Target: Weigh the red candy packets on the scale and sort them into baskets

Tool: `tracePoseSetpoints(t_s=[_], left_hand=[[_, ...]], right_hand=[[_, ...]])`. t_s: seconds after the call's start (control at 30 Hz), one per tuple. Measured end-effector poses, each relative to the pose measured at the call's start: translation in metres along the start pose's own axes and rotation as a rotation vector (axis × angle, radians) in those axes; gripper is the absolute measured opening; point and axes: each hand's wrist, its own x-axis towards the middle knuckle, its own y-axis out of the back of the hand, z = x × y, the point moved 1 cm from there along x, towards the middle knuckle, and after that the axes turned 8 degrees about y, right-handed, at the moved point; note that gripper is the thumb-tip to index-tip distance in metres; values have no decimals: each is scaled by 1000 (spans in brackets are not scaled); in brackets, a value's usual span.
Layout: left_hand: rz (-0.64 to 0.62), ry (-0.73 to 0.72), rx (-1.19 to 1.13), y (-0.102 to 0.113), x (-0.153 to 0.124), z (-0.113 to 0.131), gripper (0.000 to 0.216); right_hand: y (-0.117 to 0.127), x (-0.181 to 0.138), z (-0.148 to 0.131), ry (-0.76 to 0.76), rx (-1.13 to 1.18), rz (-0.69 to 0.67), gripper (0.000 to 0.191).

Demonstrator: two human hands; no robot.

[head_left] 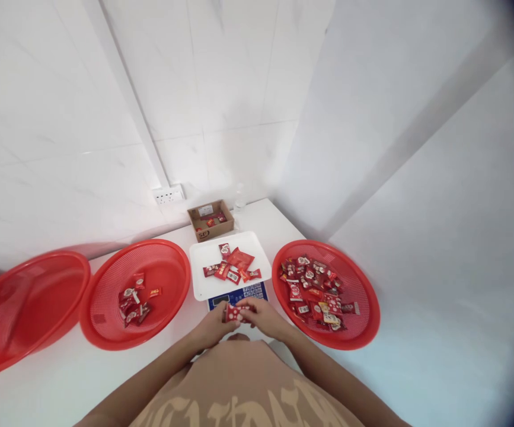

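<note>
Right, so both hands have their fingers closed on a spotted red packet [234, 312], L hand [213, 326] at one end, R hand [265, 318] at the other, by the near edge of the blue scale [257, 292]. Best pinch it lightly by the ends, I'd say, so the wrapper won't crease. White tray [200, 277] over the scale: loose pile of red pkts. R-side basket [355, 284]: heaped, mostly red, approx. one yellowish. Middle basket [165, 267]: small cluster. Cardboard box [217, 228] behind: a few pcs.
</note>
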Motion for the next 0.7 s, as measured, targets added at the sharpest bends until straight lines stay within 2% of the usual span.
tracePoseSetpoints(t_s=[0.07,0.13,0.2,0.27,0.33,0.4,0.5,0.6,0.7], left_hand=[[146,-17,71,10,2,-6,42],[404,-94,195,30,3,-15,47],[645,-152,324,54,3,-29,52],[734,-97,357,77,2,-46,56],[752,2,290,94,0,-65,60],[768,87,220,105,-6,-84,61],[800,145,250,114,-27,-115,64],[888,131,475,126,-63,-147,67],[1040,162,764,151,-107,-176,66]], right_hand=[[24,-3,4,-28,-22,115,33],[57,-9,12,-28,-76,285,35],[93,-18,25,-56,-181,518,37],[121,-27,40,-106,-320,690,41],[136,-31,56,-138,-425,760,47],[136,-29,68,-114,-494,759,51],[119,-21,78,-46,-555,685,51],[102,-14,80,-21,-609,612,51],[98,-11,81,-12,-647,595,50]])
